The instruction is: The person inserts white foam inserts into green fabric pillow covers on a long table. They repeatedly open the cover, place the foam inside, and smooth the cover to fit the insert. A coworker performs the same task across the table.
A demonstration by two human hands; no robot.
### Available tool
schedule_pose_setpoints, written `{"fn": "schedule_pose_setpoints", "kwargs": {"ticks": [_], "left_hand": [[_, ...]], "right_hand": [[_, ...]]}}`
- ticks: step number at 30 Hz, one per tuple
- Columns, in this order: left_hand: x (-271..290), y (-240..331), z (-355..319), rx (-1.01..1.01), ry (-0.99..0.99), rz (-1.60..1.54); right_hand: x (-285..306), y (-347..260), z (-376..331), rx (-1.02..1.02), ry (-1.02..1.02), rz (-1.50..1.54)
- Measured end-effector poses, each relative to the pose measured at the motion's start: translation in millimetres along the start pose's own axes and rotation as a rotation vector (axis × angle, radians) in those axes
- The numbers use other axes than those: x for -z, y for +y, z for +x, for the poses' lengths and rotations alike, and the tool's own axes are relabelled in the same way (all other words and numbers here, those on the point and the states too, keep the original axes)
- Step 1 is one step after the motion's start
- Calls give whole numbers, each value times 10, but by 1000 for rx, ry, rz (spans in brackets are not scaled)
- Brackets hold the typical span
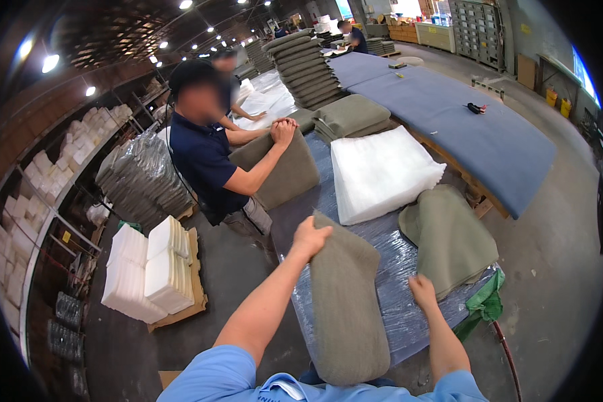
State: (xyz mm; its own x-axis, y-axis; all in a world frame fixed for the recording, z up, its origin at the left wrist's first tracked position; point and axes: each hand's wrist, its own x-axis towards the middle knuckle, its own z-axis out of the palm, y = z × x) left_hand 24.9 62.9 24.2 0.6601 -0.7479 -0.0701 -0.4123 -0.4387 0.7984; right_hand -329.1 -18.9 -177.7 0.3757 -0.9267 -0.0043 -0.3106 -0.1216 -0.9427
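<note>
My left hand [311,238] is closed on the top corner of a folded grey-green blanket [348,305]. That blanket stands on edge, its lower end close to my body at the near edge of the plastic-wrapped table [395,251]. My right hand [422,293] is curled into a fist, apart from the held blanket. It is beside the lower left edge of a second grey-green blanket [452,238], which lies loosely folded on the right. Whether anything is inside that fist is hidden.
Beyond the blankets lies a white stack of soft sheets [382,174]. A co-worker [204,144] at the left tilts up another folded blanket [281,174]. Further off rise a tall blanket pile [305,70] and a long blue-covered table [449,114]. Green cloth [486,301] hangs at the right corner.
</note>
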Motion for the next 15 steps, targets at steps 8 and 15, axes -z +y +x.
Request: {"fn": "schedule_pose_setpoints", "kwargs": {"ticks": [8,15], "left_hand": [[758,-1169,-510,275,223,-120],[546,-1675,-1980,829,51,-867]], "right_hand": [[272,607,-1784,-700,-98,1240],[134,112,-877,-417,122,1485]]}}
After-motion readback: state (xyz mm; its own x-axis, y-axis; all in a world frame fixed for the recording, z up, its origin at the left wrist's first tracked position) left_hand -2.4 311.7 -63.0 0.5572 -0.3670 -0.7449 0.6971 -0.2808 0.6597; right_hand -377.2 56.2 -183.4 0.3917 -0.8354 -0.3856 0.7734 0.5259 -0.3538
